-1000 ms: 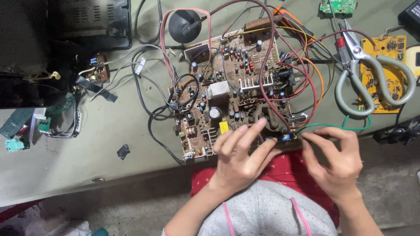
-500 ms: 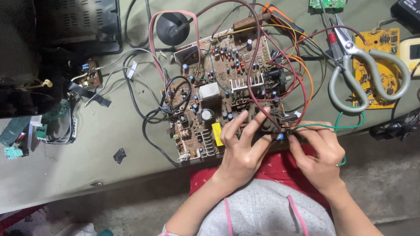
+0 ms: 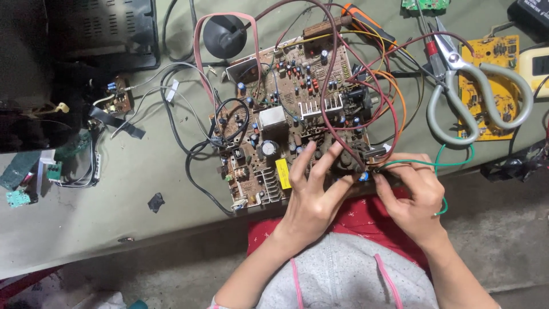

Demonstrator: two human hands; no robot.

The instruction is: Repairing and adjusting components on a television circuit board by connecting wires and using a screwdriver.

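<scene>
Both hands meet at the near edge of the brown circuit board (image 3: 289, 120), which hangs slightly past the lip of the grey-green table (image 3: 114, 206) above a red cloth (image 3: 366, 220) on the lap. We see the left hand (image 3: 311, 197) come up from below with its wrist bent back and its fingers (image 3: 300, 166) spread flat across the board's near right corner, pressing on the components there. Beside it, the right hand (image 3: 414, 197) curls in from the right, its fingertips pinching a green wire (image 3: 452, 165) just where it meets that same corner; the wire loops back around the wrist.

Room to move is tight. Red, maroon and orange leads (image 3: 377, 97) arch over the board's right half, and black cables (image 3: 197, 154) coil off its left side. Right of the board, well apart from the hands, lie grey-handled scissors (image 3: 477, 94) on a yellow circuit board (image 3: 486, 86). Beyond the board's far edge sits a black suction cup (image 3: 225, 34). Left of the board we find the widest bare stretch of table, broken by a black scrap (image 3: 155, 201), with small green boards (image 3: 20, 197) at the table's far left rim. Bare concrete floor (image 3: 503, 229) opens to the right of the lap.
</scene>
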